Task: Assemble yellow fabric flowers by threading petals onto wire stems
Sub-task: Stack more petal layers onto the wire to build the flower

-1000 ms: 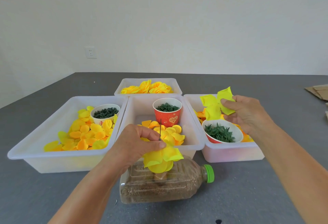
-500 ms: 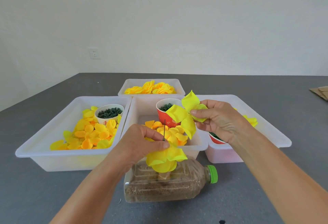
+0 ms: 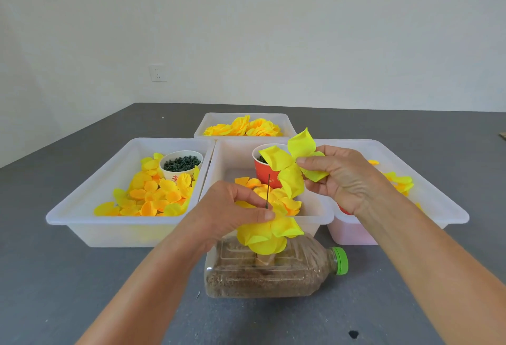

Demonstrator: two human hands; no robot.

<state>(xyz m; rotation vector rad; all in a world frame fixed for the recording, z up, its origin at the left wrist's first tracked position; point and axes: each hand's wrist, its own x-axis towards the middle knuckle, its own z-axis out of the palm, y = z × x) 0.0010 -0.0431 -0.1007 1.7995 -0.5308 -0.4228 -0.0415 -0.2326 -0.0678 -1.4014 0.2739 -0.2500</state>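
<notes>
A thin dark wire stem (image 3: 267,191) stands upright out of a sand-filled bottle (image 3: 273,270) lying on its side. Yellow petals (image 3: 269,235) sit threaded low on the stem. My left hand (image 3: 232,213) pinches the stem just above those petals. My right hand (image 3: 336,177) pinches a yellow multi-lobed petal piece (image 3: 290,164), held up to the right of the stem's tip and a little above it, apart from the wire.
Several white bins stand behind the bottle: a left bin (image 3: 82,208) with loose petals and a white cup of green bits (image 3: 181,165), a middle bin (image 3: 315,216) with a red cup (image 3: 264,173), a right bin (image 3: 443,208), a far bin (image 3: 208,123) of finished flowers.
My right hand carried the petal piece from over the right bin leftward to beside the stem tip. My left hand has kept its hold on the stem.
</notes>
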